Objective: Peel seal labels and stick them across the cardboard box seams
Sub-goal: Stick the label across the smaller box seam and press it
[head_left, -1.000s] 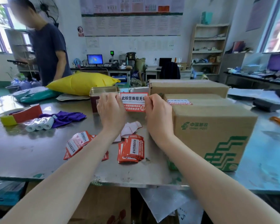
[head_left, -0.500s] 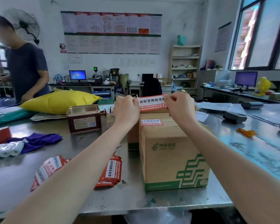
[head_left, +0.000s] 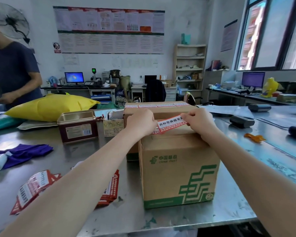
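One seal label (head_left: 171, 126), red-bordered with black characters on white, is stretched between both hands over the top of the nearest cardboard box (head_left: 179, 166). Half a second ago it hung level and higher, above the box's far edge; now it has come down and tilted, its left end low against the box top and its right end raised. That suggests the sticking has started from the left, with the rest not yet pressed down.

The left hand (head_left: 140, 123), at 9 o'clock of the label, has its fingers curled over that end, apparently pinning it to the cardboard, though the contact itself is hidden. The right hand (head_left: 197, 121), at 3 o'clock, pinches the lifted end between thumb and fingertips.

Whether the label actually crosses the seam cannot be told, since the hands cover it. A second box (head_left: 158, 108) at 12 o'clock already carries a row of labels along its top edge.

Further out, loose label sheets (head_left: 33, 188) lie at 8 o'clock on the metal table (head_left: 85, 156), with a tin (head_left: 78, 126) at 10 o'clock.
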`<state>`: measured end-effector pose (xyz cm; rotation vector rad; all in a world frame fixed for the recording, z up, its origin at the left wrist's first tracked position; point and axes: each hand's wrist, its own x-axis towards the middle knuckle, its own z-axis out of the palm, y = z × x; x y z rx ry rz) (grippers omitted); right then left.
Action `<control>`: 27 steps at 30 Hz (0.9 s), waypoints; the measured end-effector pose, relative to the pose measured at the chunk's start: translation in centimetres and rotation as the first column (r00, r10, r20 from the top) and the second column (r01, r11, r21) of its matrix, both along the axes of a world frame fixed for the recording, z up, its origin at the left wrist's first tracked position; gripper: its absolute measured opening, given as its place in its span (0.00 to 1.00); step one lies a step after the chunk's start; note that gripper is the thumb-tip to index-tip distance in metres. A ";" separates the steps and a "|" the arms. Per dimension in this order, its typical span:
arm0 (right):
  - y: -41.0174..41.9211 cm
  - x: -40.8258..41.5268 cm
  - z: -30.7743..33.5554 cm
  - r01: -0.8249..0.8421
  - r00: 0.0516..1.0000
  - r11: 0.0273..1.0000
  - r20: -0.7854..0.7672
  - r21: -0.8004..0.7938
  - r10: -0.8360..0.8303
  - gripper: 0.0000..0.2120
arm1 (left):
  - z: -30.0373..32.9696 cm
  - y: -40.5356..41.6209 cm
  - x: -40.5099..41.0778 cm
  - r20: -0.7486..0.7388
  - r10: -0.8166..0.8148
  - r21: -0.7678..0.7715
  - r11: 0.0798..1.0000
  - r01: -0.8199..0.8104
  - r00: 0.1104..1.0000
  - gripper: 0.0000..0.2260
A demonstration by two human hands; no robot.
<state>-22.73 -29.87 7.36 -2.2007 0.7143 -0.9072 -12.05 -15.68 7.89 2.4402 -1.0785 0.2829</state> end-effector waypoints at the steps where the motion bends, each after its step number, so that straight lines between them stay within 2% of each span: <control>1: -0.2 -0.1 0.0 0.013 1.000 1.000 -0.006 0.002 -0.013 0.16 | 0.0 0.0 0.0 0.009 0.002 -0.006 1.000 -0.002 1.000 0.14; 8: -0.8 0.0 -0.2 0.027 0.999 0.999 -0.031 0.036 -0.026 0.14 | -0.8 -0.1 -0.3 0.005 -0.051 -0.037 0.998 0.051 0.999 0.08; 27: -1.0 0.3 -0.3 0.026 0.995 1.000 -0.097 0.006 -0.025 0.13 | -1.1 0.9 -0.8 0.025 -0.125 -0.042 0.991 0.126 0.992 0.09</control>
